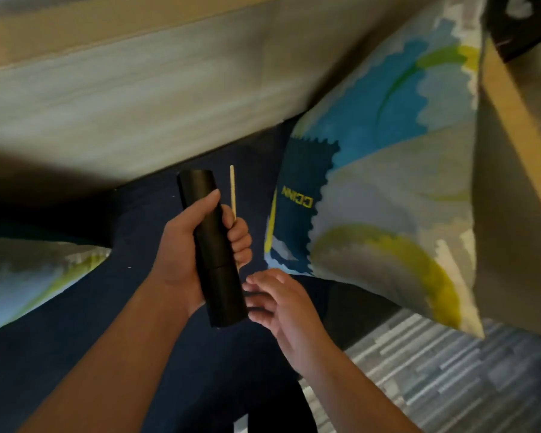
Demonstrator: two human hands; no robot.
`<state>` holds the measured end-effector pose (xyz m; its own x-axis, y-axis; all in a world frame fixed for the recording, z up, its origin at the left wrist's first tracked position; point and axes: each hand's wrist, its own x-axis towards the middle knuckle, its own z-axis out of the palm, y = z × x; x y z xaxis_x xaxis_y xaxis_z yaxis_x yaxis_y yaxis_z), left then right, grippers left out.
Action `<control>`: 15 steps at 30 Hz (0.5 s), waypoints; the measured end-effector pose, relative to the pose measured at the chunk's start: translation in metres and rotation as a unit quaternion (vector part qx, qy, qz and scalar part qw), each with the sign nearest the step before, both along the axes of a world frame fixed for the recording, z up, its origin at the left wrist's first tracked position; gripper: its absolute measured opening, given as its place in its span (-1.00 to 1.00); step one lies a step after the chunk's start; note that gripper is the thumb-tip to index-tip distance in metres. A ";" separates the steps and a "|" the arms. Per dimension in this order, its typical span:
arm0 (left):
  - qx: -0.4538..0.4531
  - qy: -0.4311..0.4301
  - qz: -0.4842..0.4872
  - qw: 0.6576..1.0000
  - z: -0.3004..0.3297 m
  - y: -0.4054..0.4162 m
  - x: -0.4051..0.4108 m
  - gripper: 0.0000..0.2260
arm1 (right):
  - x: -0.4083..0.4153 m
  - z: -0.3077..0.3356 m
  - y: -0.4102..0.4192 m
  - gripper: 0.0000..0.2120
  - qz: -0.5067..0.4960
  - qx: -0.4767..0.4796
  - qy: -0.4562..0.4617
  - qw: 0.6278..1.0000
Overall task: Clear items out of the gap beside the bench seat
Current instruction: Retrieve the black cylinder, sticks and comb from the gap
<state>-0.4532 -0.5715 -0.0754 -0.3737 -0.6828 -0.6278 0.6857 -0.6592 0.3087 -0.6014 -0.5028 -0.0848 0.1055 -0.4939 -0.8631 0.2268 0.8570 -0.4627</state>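
Note:
My left hand grips a black cylinder around its middle, holding it nearly upright above the dark blue bench seat. A thin wooden stick is pinched under the same fingers, alongside the cylinder, and pokes up past them. My right hand hovers just right of the cylinder's lower end, fingers spread and holding nothing. The gap where the seat meets the pale wall panel lies in shadow behind the cylinder.
A patterned blue, yellow and grey cushion leans at the right of the seat. Another patterned cushion lies at the left. A striped grey rug covers the floor at lower right. A wooden edge runs along the upper right.

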 end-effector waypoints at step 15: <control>0.042 -0.044 -0.076 0.995 0.032 0.126 -0.103 -0.69 | -0.126 0.015 0.072 -0.90 -0.109 0.018 0.078 0.991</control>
